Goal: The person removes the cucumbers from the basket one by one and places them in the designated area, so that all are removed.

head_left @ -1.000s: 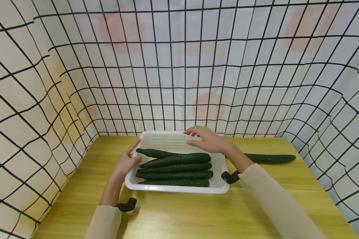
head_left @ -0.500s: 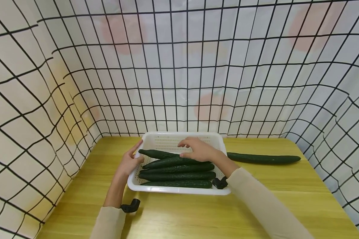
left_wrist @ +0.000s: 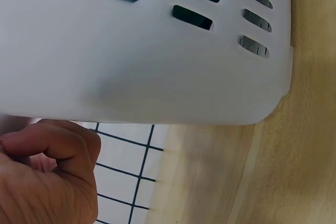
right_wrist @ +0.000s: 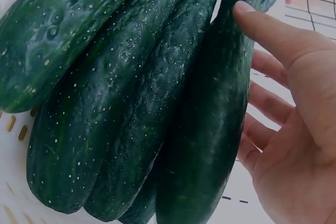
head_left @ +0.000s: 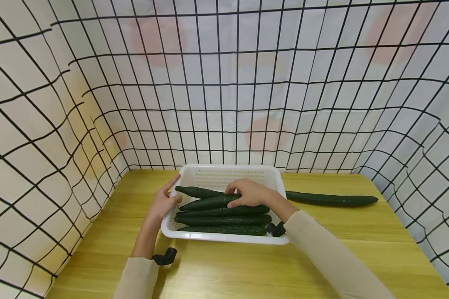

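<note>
A white plastic basket (head_left: 228,238) with slotted walls holds several dark green cucumbers lying side by side. At its left end my left hand (head_left: 162,204) grips the rim, thumb on the inner side; the left wrist view has this hand (left_wrist: 52,166) beneath the basket's pale wall (left_wrist: 131,66). Over the pile, my right hand (head_left: 251,193) has hold of a cucumber (head_left: 209,202) near the back of the row. The right wrist view shows the thumb on top of that cucumber (right_wrist: 210,108) and the fingers around its far side.
Right of the basket, another cucumber (head_left: 336,199) lies on the yellow wood-grain table (head_left: 224,270). A black wire grid (head_left: 218,110) in front of pale cloth encloses the back and both sides. Each wrist carries a black camera mount (head_left: 165,256).
My right hand has come from the basket's back right, down onto the cucumber. The left hand keeps its grip on the rim. The view shifts slightly.
</note>
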Motion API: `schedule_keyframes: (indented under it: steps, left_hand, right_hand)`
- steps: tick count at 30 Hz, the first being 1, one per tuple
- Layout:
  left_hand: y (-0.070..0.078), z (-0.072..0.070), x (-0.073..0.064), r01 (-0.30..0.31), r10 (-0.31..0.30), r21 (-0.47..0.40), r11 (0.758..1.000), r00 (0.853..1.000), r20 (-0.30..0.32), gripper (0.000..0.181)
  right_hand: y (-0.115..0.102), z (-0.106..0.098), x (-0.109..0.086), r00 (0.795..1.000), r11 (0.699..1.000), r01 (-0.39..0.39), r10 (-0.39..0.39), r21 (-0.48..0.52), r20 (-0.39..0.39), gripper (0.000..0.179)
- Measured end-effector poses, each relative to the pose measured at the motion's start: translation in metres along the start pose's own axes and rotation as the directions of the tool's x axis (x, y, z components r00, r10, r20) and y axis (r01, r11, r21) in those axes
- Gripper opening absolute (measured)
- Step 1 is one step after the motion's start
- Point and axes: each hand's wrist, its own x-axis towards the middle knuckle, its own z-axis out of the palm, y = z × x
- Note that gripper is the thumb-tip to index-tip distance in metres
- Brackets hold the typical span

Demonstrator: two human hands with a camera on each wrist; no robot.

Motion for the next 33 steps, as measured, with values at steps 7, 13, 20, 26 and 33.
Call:
schedule_keyframes:
  steps: [7,13,20,26,33]
  left_hand:
    - [-0.002,0.0,0.001,-0.001,0.001,0.007,1.0,1.0,-0.01,0.084]
    - [-0.001,0.0,0.001,-0.01,0.01,0.002,1.0,1.0,-0.007,0.084]
    - [0.001,0.0,0.001,-0.01,0.01,-0.003,1.0,1.0,0.001,0.084]
    - [0.003,0.0,0.001,0.009,-0.009,-0.003,1.0,1.0,0.019,0.082]
    - [0.019,-0.002,-0.009,0.009,-0.007,-0.025,1.0,0.998,0.057,0.082]
  right_hand:
    - [0.003,0.006,0.003,1.0,1.0,0.022,-0.022,0.022,-0.003,0.042]
    - [0.006,0.008,0.002,0.998,0.997,0.064,-0.064,0.035,0.013,0.04]
    - [0.001,0.0,-0.004,0.999,0.997,0.037,-0.037,0.073,-0.005,0.044]
    - [-0.008,-0.01,-0.008,0.995,0.997,0.061,-0.057,0.054,-0.085,0.043]
    - [-0.011,-0.026,-0.021,0.987,0.995,0.056,-0.044,0.078,-0.156,0.042]
